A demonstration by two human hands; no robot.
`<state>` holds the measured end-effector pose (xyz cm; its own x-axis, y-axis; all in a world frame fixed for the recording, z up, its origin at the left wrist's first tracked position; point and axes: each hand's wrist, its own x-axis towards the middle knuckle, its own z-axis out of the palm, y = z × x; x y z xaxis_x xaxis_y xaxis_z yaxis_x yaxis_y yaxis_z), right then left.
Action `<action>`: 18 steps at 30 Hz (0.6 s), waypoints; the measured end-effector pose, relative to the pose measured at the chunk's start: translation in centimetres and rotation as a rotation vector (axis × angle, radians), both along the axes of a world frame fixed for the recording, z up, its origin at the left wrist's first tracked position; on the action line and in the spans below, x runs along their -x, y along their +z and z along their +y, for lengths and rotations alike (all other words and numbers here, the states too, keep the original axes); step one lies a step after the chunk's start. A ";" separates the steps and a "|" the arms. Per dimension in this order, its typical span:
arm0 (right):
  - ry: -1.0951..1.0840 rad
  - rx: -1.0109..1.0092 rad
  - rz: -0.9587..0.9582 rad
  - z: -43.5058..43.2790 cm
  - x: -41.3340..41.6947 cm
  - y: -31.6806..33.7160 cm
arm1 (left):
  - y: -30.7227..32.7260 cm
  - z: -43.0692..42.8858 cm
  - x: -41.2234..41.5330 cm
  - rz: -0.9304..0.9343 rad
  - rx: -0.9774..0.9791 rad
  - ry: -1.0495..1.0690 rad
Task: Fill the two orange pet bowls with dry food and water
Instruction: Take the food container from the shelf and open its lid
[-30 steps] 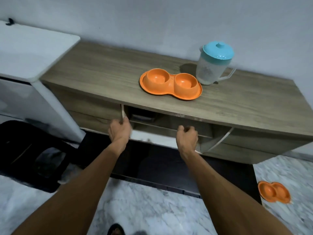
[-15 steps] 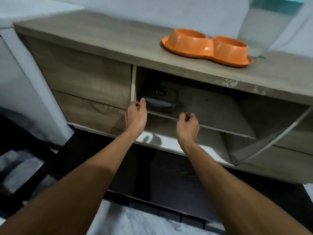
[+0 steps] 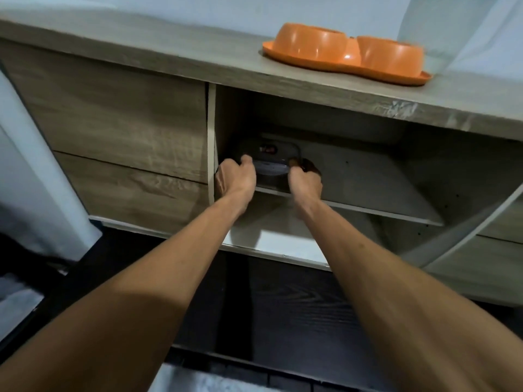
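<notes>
Both hands, left hand [image 3: 236, 179] & right hand [image 3: 305, 181], curled round dark box [image 3: 268, 162] on shelf [image 3: 368, 188], prob to pull food out for orange bowls [image 3: 345, 52] on bench [image 3: 169, 52].

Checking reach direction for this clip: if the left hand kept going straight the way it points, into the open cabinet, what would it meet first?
Probably the dark lidded container on the cabinet's upper shelf: the left hand already sits at its left end and seems to touch it, though depth is unclear. The right hand is at its other end.
</notes>
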<state>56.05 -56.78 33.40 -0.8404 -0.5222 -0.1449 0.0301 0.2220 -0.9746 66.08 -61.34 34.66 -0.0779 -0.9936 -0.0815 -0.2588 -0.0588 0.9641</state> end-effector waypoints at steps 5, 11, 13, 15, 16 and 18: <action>-0.010 -0.008 -0.033 3.2 -1.0 1.6 | 1.7 1.8 -0.9 0.038 -0.097 0.024; -0.038 -0.026 -0.092 8.6 -5.2 6.2 | 5.2 6.8 -4.4 0.073 -0.228 0.073; -0.023 -0.041 -0.146 10.9 -6.6 8.0 | 7.2 9.1 -6.0 0.059 -0.268 0.098; -0.018 -0.072 -0.178 13.0 -7.9 10.0 | 9.1 11.4 -7.5 0.022 -0.296 0.119; -0.015 -0.078 -0.191 14.0 -8.4 11.2 | 10.2 12.3 -8.1 0.005 -0.307 0.133; -0.014 -0.070 -0.209 15.6 -9.2 13.2 | 12.2 14.1 -9.1 0.002 -0.332 0.154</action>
